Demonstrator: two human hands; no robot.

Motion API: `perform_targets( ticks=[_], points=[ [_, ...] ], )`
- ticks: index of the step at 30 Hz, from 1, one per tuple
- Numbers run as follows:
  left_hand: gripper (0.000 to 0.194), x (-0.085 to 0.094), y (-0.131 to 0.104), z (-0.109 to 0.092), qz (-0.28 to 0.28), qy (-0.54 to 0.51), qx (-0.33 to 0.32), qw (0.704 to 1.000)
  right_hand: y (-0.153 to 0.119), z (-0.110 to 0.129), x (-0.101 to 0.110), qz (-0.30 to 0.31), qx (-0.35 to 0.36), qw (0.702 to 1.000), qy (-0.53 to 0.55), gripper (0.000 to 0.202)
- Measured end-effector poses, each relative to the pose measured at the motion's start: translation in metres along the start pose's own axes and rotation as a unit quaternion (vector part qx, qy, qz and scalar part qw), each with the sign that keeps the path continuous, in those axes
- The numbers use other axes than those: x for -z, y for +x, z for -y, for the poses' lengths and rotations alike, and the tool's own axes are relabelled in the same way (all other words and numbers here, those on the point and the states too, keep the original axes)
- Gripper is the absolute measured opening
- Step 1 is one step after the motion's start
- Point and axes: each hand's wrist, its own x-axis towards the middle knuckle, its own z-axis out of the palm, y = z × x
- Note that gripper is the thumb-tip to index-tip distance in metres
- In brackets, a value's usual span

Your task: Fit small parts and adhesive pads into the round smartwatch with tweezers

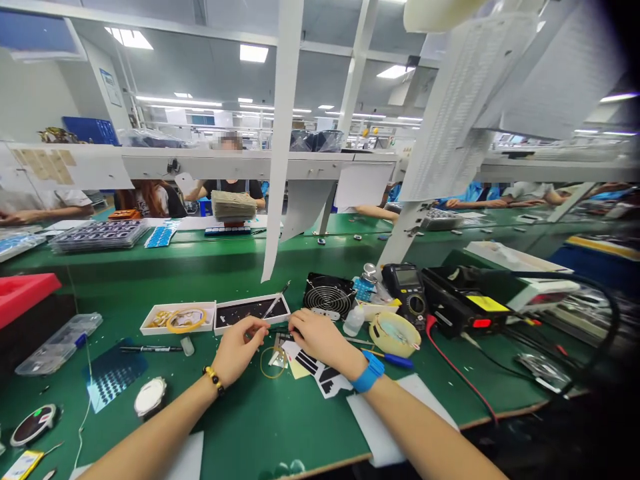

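My left hand point(239, 350), with a beaded bracelet, is closed in a pinch at the front of a white tray with a dark inside point(220, 328). Whatever its fingertips hold is too small to name. Tweezers point(275, 301) lean in that tray. My right hand point(323, 339), wearing a blue wristband point(369, 373), is closed with fingers curled down beside the tray; what they grip is hidden. Below the hands lie a yellow rubber band point(263, 368) and black-and-white cut pieces point(327, 381).
A white box with yellow bands point(150, 327) stands left of the tray. Behind and right are a fan point(330, 297), a small bottle point(354, 321), a tape roll point(387, 341) and a multimeter point(413, 300). A round watch-like part point(150, 397) lies left. People sit across the bench.
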Motion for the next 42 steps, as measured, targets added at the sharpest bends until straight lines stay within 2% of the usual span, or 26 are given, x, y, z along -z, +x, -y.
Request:
perform_targets(
  ticks=[6,12,15,18,22,25,29,31,33,35,38,42],
  points=[
    [0.034,0.001,-0.001,-0.004,-0.003,-0.003,0.009,1.000,0.002,0.002,-0.003,-0.010,0.014,1.000,0.022,0.016],
    [0.030,0.004,-0.002,-0.009,-0.044,0.019,-0.011,0.999,0.000,0.004,0.004,-0.014,0.021,0.999,0.046,0.024],
    [0.029,0.007,-0.003,-0.013,-0.070,0.037,-0.022,0.997,0.000,0.005,0.008,-0.032,-0.010,0.996,0.078,0.025],
    [0.030,0.013,-0.004,-0.017,-0.118,0.037,-0.037,0.992,0.000,0.004,0.012,-0.055,-0.060,0.984,0.158,0.026],
    [0.032,0.024,0.000,-0.020,-0.189,-0.013,-0.047,0.981,0.001,-0.001,0.014,-0.083,-0.120,0.934,0.326,0.029],
    [0.033,0.029,0.006,-0.015,-0.205,-0.037,-0.038,0.977,0.004,-0.007,0.014,-0.097,-0.142,0.883,0.437,0.031],
    [0.037,0.025,0.009,-0.008,-0.161,-0.071,-0.005,0.984,0.006,-0.011,0.013,-0.075,-0.175,0.822,0.537,0.038],
    [0.036,0.022,0.007,-0.009,-0.130,-0.052,-0.006,0.990,0.006,-0.011,0.010,-0.057,-0.186,0.780,0.595,0.045],
    [0.034,0.019,0.003,-0.014,-0.099,-0.008,-0.039,0.994,0.007,-0.009,0.008,-0.039,-0.179,0.734,0.654,0.050],
    [0.033,0.017,-0.001,-0.019,-0.072,0.043,-0.089,0.992,0.007,-0.005,0.006,-0.020,-0.158,0.700,0.696,0.051],
    [0.038,0.012,-0.009,-0.024,-0.045,0.119,-0.154,0.980,0.006,0.005,0.007,0.015,-0.128,0.676,0.726,0.047],
    [0.044,0.006,-0.018,-0.022,-0.011,0.187,-0.218,0.958,0.004,0.018,0.010,0.076,-0.102,0.679,0.723,0.045]
  ],
)
